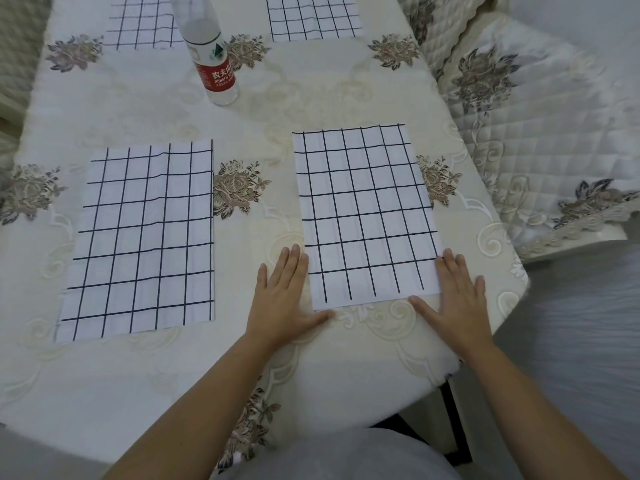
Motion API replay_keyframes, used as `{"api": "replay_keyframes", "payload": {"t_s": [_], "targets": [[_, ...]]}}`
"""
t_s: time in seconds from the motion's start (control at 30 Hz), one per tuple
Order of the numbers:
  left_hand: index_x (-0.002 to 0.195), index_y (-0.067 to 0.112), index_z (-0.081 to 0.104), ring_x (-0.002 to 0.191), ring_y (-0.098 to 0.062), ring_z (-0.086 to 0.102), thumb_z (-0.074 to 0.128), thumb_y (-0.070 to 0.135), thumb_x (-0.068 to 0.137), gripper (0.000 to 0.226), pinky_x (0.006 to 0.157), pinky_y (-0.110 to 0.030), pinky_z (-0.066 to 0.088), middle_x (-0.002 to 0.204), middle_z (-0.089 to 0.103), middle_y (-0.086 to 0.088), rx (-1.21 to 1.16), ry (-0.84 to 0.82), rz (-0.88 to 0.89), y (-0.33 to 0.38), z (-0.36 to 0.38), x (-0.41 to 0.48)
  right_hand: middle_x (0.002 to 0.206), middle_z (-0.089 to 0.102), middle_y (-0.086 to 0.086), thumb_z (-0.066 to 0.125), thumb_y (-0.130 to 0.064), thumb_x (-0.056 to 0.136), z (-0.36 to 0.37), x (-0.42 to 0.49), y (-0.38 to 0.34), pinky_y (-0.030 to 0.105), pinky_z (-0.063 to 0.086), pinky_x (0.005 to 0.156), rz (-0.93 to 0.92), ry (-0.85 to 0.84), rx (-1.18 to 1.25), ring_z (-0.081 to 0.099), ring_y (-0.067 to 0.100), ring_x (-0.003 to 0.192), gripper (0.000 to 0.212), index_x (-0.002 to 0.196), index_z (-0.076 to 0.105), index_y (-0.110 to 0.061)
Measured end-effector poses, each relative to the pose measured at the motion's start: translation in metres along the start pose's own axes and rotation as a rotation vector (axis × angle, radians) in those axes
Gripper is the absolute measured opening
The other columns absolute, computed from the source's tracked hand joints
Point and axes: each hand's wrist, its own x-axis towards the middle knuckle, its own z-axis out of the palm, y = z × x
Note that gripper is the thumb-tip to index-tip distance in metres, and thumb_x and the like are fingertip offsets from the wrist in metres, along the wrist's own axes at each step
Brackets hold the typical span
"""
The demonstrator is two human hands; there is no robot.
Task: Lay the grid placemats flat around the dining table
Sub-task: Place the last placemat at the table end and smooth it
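Nearest in, both hands were down flat, fingers straight and spread, pinching nothing. The left hand [284,296] lay on the tablecloth [242,116] against the left edge of the right placemat [367,216], thumb by its near corner. The right hand [453,299] mirrored it on the right edge. That mat sat at five o'clock, flat and slightly skewed. At seven o'clock, the left placemat [142,237] showed faint ripples in its lines.

These looked thin, light and limp, likely to slide on the cloth and crease if shoved. Best taken by the near corners or nudged with flat palms at the edges.

Further out stood a water bottle [215,69] towards twelve. Beyond it were the far-left placemat [142,22] at eleven and the far-right placemat [311,17] at one.
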Motion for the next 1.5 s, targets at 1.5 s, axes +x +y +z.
{"api": "replay_keyframes", "payload": {"t_s": [1.5], "targets": [[0.146,0.005,0.019,0.140,-0.016,-0.010,0.029,0.075,0.067,0.105,0.111,-0.046,-0.007,0.156,0.004,-0.008,-0.161,0.236,-0.303,-0.190,-0.029,-0.099,0.154,0.010,0.007,0.035,-0.059,0.083,0.078,-0.020,-0.261,0.054,0.003,0.108,-0.395,0.009,0.066,-0.007,0.014,0.142,0.081,0.145,0.019,-0.009]]}}
